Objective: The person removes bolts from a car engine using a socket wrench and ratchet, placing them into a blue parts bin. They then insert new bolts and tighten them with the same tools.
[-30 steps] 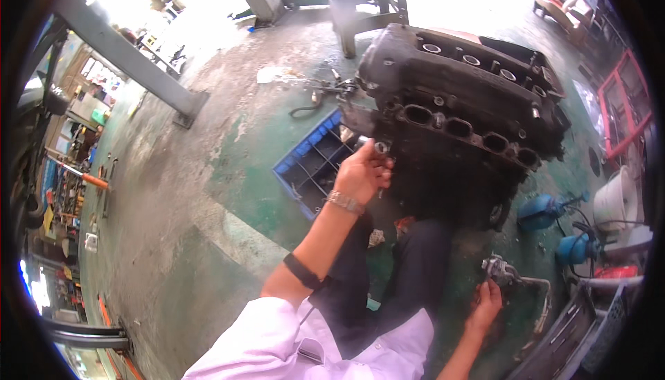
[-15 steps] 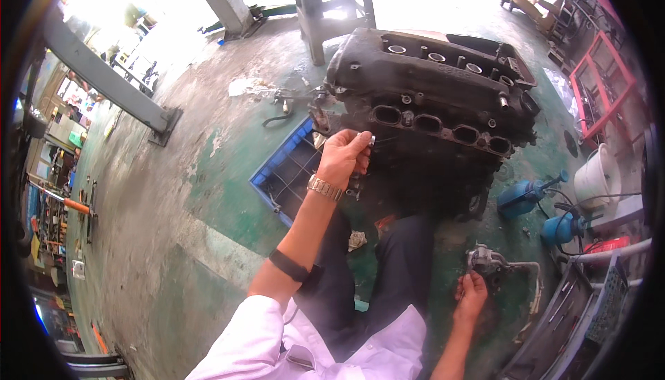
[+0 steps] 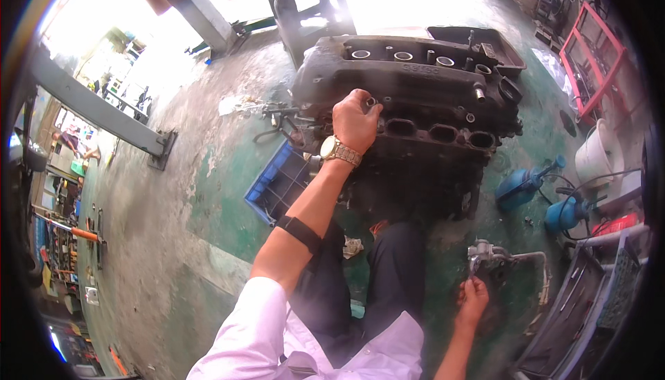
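A dark, grimy engine [image 3: 409, 85] stands on the floor in front of me, its row of oval ports facing my side. My left hand [image 3: 355, 124], with a metal watch [image 3: 341, 151] on the wrist, is at the engine's near face by the left ports. Its thumb and forefinger pinch a small ring-shaped metal piece [image 3: 371, 102], too small to name surely. Low on the right, my right hand [image 3: 473, 299] has its fingers closed just below a metal fitting with a bent pipe [image 3: 488, 252]. What those fingers hold, if anything, is hidden.
A blue crate [image 3: 267, 186] lies left of the engine, with a dark stool [image 3: 312, 16] behind it. Two blue pump bottles [image 3: 518, 191], a white bucket [image 3: 598, 155] and an open toolbox [image 3: 571, 304] line the right. A grey post [image 3: 104, 99] rises at left.
My left hand has risen from beside the engine's lower left to its near face, still pinching the small piece. My right hand stays by the fitting. The view has shifted slightly.
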Available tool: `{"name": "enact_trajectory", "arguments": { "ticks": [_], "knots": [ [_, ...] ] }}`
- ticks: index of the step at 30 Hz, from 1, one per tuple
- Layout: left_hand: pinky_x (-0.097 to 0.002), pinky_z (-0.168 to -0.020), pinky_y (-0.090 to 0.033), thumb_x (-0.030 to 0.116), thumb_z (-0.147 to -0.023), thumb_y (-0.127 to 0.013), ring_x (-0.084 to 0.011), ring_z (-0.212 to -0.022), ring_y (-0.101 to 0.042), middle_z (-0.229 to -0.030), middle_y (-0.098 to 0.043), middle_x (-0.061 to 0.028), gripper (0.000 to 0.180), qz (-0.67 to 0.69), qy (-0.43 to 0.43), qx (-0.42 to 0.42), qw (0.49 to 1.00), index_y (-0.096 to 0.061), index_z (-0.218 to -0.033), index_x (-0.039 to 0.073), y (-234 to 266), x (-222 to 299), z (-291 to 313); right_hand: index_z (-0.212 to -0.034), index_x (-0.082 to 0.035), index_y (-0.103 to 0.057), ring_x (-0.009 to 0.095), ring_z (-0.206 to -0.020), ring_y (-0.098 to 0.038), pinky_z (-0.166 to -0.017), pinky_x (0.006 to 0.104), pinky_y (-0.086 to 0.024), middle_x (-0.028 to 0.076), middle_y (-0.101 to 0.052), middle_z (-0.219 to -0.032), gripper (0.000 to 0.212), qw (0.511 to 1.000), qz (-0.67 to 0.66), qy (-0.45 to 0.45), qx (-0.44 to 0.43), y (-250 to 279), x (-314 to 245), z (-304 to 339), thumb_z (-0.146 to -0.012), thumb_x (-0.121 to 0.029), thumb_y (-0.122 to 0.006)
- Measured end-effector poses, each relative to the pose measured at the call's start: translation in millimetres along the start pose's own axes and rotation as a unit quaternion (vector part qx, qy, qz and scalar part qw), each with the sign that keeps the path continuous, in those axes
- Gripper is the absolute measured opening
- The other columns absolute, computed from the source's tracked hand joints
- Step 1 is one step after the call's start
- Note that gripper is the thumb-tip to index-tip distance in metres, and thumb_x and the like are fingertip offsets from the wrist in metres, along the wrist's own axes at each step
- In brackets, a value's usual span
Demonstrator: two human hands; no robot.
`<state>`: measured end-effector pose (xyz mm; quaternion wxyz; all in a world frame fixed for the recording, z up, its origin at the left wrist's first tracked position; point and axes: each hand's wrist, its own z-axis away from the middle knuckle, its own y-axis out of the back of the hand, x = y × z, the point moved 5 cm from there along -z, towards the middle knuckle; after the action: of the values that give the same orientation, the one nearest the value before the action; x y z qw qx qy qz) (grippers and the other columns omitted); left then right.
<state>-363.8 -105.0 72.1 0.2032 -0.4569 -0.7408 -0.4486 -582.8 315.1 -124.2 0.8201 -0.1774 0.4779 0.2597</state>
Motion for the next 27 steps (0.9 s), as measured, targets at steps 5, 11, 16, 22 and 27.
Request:
{"name": "enact_trajectory", "arguments": {
  "ticks": [5,11,16,22,27],
  "knots": [
    [-0.0451,-0.075,-0.051,0.012,-0.079,-0.070,-0.0363,-0.081,-0.064,-0.086,-0.067,-0.0164,0.015,-0.088,-0.099,-0.007,0.991,-0.067,-0.087,0.001,-12.6,-8.6,-1.0,-0.102,-0.009,-0.062,0.003,-0.057,-0.048,-0.047,0.0175,-0.033,-0.003,-0.062,-0.078,0.011,1.000,-0.008,-0.015,0.011,5.1,2.3,-4.6,-0.093,-0.015,-0.063],
    [-0.0471,-0.075,-0.050,0.014,-0.079,-0.073,-0.0405,-0.083,-0.064,-0.085,-0.067,-0.0207,0.022,-0.089,-0.087,-0.034,0.992,-0.065,-0.091,-0.002,-10.3,-6.1,-2.7,-0.100,-0.009,-0.061,0.002,-0.058,-0.047,-0.048,0.0166,-0.031,-0.003,-0.062,-0.078,0.009,1.000,-0.011,-0.015,0.001,-3.4,2.3,-11.0,-0.094,-0.014,-0.064],
    [-0.0473,-0.070,-0.051,0.019,-0.078,-0.075,-0.0402,-0.077,-0.064,-0.079,-0.066,-0.0209,0.024,-0.105,0.003,-0.030,0.994,-0.063,-0.083,-0.002,-10.1,-3.5,-1.3,-0.103,-0.008,-0.062,0.004,-0.060,-0.048,-0.050,0.0187,-0.034,-0.003,-0.061,-0.079,0.012,1.000,-0.015,-0.003,-0.016,-5.3,9.0,-18.2,-0.093,-0.014,-0.064],
    [-0.0441,-0.059,-0.049,0.029,-0.077,-0.077,-0.0345,-0.063,-0.061,-0.070,-0.061,-0.0239,0.038,-0.031,0.081,0.016,0.996,-0.063,-0.070,-0.005,-2.5,-16.9,-6.4,-0.114,-0.010,-0.065,0.004,-0.064,-0.049,-0.051,0.0195,-0.035,-0.004,-0.060,-0.084,0.024,0.993,0.120,-0.009,0.009,7.9,10.8,-23.9,-0.094,-0.024,-0.062],
    [-0.0298,-0.035,-0.045,0.014,-0.093,-0.063,-0.0163,-0.042,-0.058,-0.061,-0.057,-0.0070,0.019,0.345,0.237,-0.008,0.908,-0.053,-0.085,0.000,12.6,-33.2,38.4,-0.108,0.005,-0.067,0.023,-0.079,-0.059,-0.069,0.0339,-0.048,0.015,-0.069,-0.099,0.036,0.978,0.201,0.038,-0.037,-5.7,-2.9,-8.6,-0.090,-0.027,-0.065]
  ]
}}
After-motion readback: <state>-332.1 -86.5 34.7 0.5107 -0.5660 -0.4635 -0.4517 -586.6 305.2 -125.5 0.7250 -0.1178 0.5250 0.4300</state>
